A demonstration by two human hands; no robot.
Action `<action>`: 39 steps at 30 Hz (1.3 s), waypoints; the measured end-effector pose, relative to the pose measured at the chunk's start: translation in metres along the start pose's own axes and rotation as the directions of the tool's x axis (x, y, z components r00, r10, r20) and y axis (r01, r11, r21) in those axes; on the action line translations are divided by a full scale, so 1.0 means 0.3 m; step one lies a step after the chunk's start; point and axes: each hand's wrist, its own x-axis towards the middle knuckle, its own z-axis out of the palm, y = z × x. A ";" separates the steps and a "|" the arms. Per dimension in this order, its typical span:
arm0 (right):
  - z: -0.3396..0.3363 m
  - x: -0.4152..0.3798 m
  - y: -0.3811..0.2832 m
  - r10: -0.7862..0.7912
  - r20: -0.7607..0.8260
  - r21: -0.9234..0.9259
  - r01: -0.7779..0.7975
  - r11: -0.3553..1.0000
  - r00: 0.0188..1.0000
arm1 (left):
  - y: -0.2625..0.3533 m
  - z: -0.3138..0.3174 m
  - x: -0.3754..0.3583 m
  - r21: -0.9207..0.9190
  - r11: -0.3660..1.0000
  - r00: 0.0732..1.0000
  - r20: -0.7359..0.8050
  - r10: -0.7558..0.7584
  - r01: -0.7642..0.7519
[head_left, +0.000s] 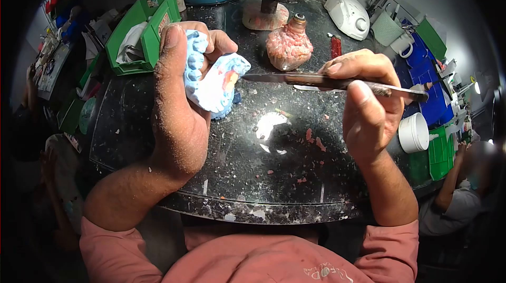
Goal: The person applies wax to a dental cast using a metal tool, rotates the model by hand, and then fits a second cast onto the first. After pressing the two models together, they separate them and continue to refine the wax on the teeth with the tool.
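Blue-and-white cast [210,93] held above the desk [247,172], the knife [311,78] tip by its edge.
The left hand [182,104] has its fingers wrapped round the cast; the right hand [371,114] pinches the knife's handle. The cast looks light and stiff but probably brittle along the teeth [195,62], so the thicker base seems the safer hold; whether the tip touches is unclear.

The worktop [237,162] looks dark and glossy; the cast [208,90] looks matt, pale blue and chalky.
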 end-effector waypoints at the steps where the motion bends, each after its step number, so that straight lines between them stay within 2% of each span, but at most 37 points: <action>1: -0.007 0.003 0.001 0.031 -0.031 0.056 -0.029 0.998 0.999 | 0.004 0.007 0.000 -0.012 1.000 1.000 -0.008 -0.008 0.008; 2: 0.005 0.011 -0.008 0.099 -0.099 0.191 -0.079 0.978 0.990 | 0.009 0.010 0.001 -0.023 1.000 1.000 -0.014 -0.014 0.014; 3: 0.014 0.029 -0.001 0.099 -0.202 0.197 -0.058 0.979 0.974 | 0.010 0.007 -0.001 -0.025 1.000 1.000 -0.014 -0.014 0.013; 6: -0.058 0.084 0.059 0.154 -0.307 0.139 -0.116 0.984 0.939 | 0.003 -0.007 0.009 0.178 0.984 1.000 0.028 -0.005 0.000; 7: -0.086 0.111 0.091 0.145 -0.323 0.094 -0.121 0.988 0.935 | 0.000 -0.004 0.008 0.172 0.985 0.999 0.032 0.003 -0.008; 9: -0.118 0.173 0.127 0.160 -0.303 -0.023 -0.175 0.984 0.939 | 0.000 0.002 0.005 0.206 0.978 1.000 -0.013 -0.024 0.026; 13: -0.117 0.214 0.177 0.144 -0.258 -0.159 -0.189 0.969 0.955 | -0.010 -0.015 0.019 0.256 0.966 0.999 0.027 0.028 -0.034; 15: -0.103 0.216 0.182 0.143 -0.265 -0.157 -0.189 0.969 0.954 | -0.004 -0.016 0.015 0.212 0.977 0.999 0.034 0.005 -0.012; 18: -0.101 0.196 0.196 0.143 -0.284 -0.129 -0.186 0.974 0.948 | -0.001 -0.013 0.007 0.335 0.942 1.000 0.021 -0.002 -0.005; 20: -0.101 0.167 0.198 0.308 -0.335 0.249 -0.231 0.940 0.890 | -0.001 -0.015 0.000 0.309 0.951 1.000 0.018 -0.019 0.013; 21: -0.094 0.136 0.187 0.385 -0.394 0.346 -0.253 0.903 0.835 | 0.001 -0.014 0.006 0.283 0.959 1.000 0.019 -0.024 0.018; 23: -0.103 0.075 0.178 0.452 -0.392 0.472 -0.246 0.847 0.801 | 0.002 -0.017 0.014 0.250 0.968 1.000 0.024 -0.015 0.008; 25: -0.096 0.039 0.164 0.470 -0.419 0.483 -0.248 0.840 0.777 | -0.005 -0.016 0.002 0.217 0.976 0.999 0.029 -0.036 0.029; 27: -0.080 0.025 0.144 0.392 -0.449 0.341 -0.251 0.906 0.803 | -0.006 -0.006 0.006 0.224 0.974 1.000 -0.011 -0.023 0.025; 28: -0.064 0.021 0.126 0.360 -0.424 0.335 -0.225 0.915 0.831 | -0.003 -0.011 0.006 0.280 0.960 1.000 0.008 -0.022 0.018; 29: -0.049 0.019 0.101 0.285 -0.312 0.345 -0.171 0.923 0.906 | -0.009 -0.011 0.007 0.284 0.958 1.000 0.005 -0.031 0.028; 31: 0.000 0.014 0.036 0.164 -0.187 0.212 -0.123 0.969 0.969 | -0.017 -0.015 0.010 0.260 0.965 0.999 0.037 0.039 -0.047; 33: 0.035 0.000 -0.005 0.093 -0.112 0.185 -0.071 0.980 0.989 | -0.006 -0.009 0.002 0.260 0.965 1.000 0.024 0.017 -0.023; 35: 0.049 -0.006 -0.018 0.043 -0.102 0.105 -0.032 0.994 0.994 | -0.004 -0.008 -0.004 0.275 0.961 0.999 0.043 -0.001 -0.011; 36: 0.054 -0.006 -0.018 0.032 -0.105 0.104 -0.021 0.994 0.994 | 0.006 0.005 -0.011 0.182 0.982 0.998 0.030 -0.049 0.043; 37: 0.057 -0.004 -0.016 0.019 -0.108 0.102 -0.008 0.995 0.994 | 0.005 0.004 -0.011 0.181 0.982 0.998 0.028 -0.054 0.048; 39: 0.040 -0.006 -0.019 0.013 -0.055 0.035 -0.012 0.999 0.998 | 0.004 0.000 -0.010 0.253 0.966 0.998 0.062 0.028 -0.043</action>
